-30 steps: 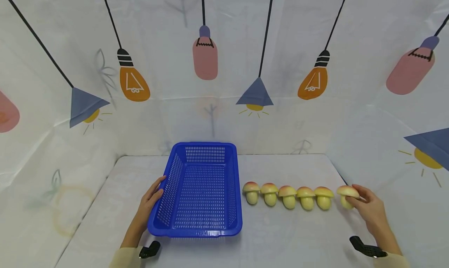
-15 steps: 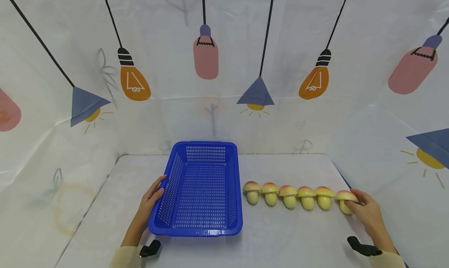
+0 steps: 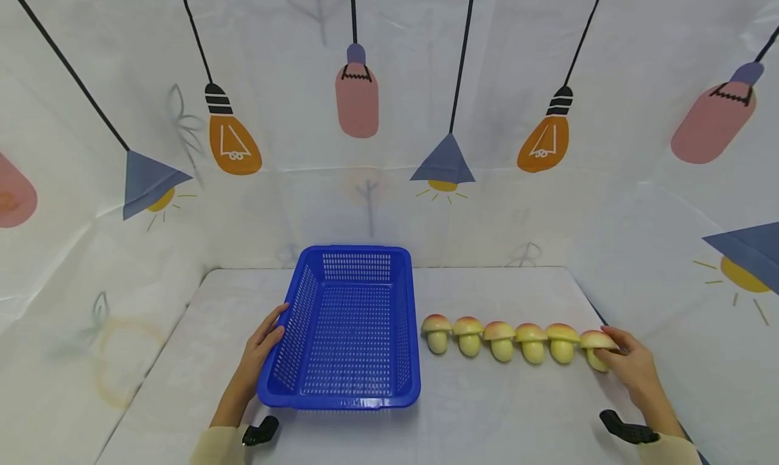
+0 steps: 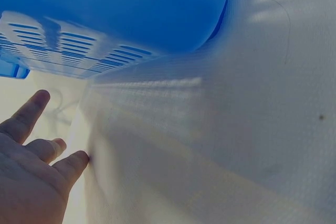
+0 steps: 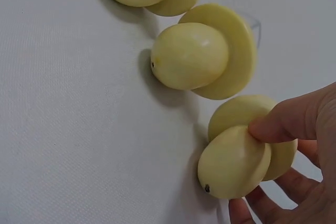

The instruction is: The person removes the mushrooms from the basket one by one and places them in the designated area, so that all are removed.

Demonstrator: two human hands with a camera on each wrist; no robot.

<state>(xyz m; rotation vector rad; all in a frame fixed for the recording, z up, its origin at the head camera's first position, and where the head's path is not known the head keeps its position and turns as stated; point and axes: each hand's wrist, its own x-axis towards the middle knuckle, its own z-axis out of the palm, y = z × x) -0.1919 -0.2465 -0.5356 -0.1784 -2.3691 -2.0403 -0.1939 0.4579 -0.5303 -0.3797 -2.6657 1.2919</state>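
My right hand [image 3: 635, 370] pinches a toy mushroom [image 3: 593, 338], its cap pale yellow and its stem rounded, at the right end of a row. In the right wrist view the thumb [image 5: 283, 121] presses where the stem meets the cap, and the other fingers reach round behind the cap. Beside it lies another mushroom [image 3: 562, 343], close to the held one's cap. My left hand [image 3: 248, 365] lies along the left side of a blue plastic basket [image 3: 337, 403], fingertips right at the rim. Its fingers [image 4: 29, 114] are extended in the left wrist view.
Several more yellow mushrooms with reddish caps, among them one nearest the basket [image 3: 437, 334], continue the row leftward. All stand on a white-covered table [image 3: 487, 418]. A white sheet printed with lamps [image 3: 389, 215] hangs round the back and sides.
The right hand has carried its mushroom left and down to the row's end, then shifted slightly further left. The left hand and the basket have stayed in place.
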